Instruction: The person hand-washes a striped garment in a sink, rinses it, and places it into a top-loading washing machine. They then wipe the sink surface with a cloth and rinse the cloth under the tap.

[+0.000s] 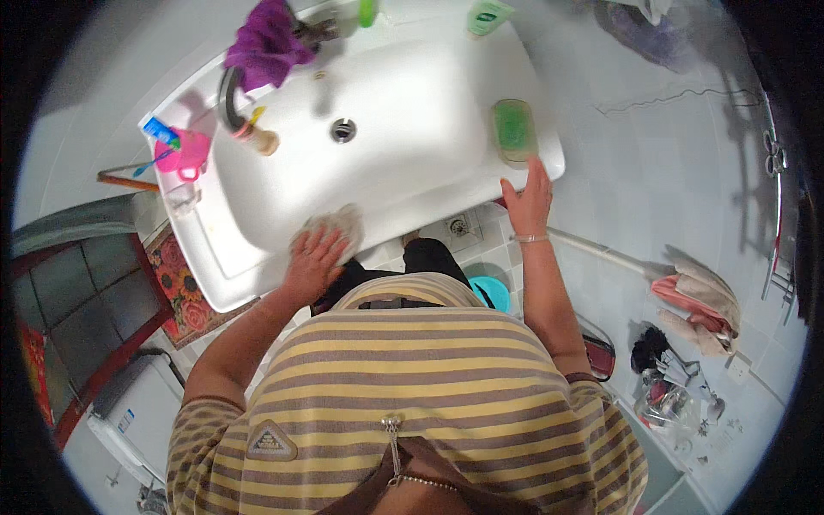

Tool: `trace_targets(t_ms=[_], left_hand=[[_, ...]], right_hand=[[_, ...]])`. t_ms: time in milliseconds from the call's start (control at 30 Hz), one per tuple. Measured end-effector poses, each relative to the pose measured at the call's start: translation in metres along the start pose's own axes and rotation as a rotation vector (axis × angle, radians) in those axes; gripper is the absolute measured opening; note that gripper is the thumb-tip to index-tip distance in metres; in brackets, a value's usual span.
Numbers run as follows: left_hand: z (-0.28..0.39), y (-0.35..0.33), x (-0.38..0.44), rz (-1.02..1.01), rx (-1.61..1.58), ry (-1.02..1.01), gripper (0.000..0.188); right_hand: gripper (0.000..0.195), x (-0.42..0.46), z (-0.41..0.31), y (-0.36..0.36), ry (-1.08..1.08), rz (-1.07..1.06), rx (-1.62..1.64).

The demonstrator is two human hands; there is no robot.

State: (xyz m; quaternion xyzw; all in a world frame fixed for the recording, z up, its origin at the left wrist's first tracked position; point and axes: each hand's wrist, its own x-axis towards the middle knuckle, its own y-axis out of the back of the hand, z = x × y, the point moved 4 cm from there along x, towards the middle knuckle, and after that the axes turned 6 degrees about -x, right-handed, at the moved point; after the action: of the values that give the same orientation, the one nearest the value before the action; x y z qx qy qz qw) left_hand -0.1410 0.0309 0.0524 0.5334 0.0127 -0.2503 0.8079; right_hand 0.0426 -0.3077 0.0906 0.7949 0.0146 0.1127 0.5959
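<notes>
My left hand (315, 261) presses a pale rag (349, 226) against the front rim of a white washbasin (412, 84), its fingers spread over the cloth. Over by the basin's right end is my right hand (531, 203), holding nothing, with thumb and fingers apart. Its fingertips reach the near edge of a soap dish (514, 132) with a green pad or soap in it; whether they touch is blurred. A round metal drain (343, 131) is set in the basin floor. The dark faucet spout (228, 96) curves over the basin's left part.
A purple cloth (267, 48) hangs over the faucet. On the left rim stand a pink cup (183, 151) and a toothpaste tube (161, 132). A light green tube (486, 18) stands at the back right. Below is a turquoise basin (492, 293); towels (698, 306) hang at right.
</notes>
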Motion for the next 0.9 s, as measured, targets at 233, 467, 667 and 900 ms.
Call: trace_targets(t_ms=[233,467,667,900], left_hand=[[0.103,0.001,0.155,0.034,-0.077,-0.347,0.054],[0.154,-0.004,0.261,0.132,-0.142,-0.491,0.050],[0.154,0.008,0.364,0.390,-0.003,-0.280,0.057],[0.120,0.058,0.438,0.552,-0.024,0.086,0.057]], right_hand=[[0.095,0.062,0.029,-0.031,-0.137,-0.145,-0.146],[0.083,0.090,0.054,-0.017,-0.122,-0.041,0.062],[0.084,0.096,0.088,0.061,-0.083,0.098,0.119],[0.086,0.069,0.110,0.073,-0.145,0.107,0.163]])
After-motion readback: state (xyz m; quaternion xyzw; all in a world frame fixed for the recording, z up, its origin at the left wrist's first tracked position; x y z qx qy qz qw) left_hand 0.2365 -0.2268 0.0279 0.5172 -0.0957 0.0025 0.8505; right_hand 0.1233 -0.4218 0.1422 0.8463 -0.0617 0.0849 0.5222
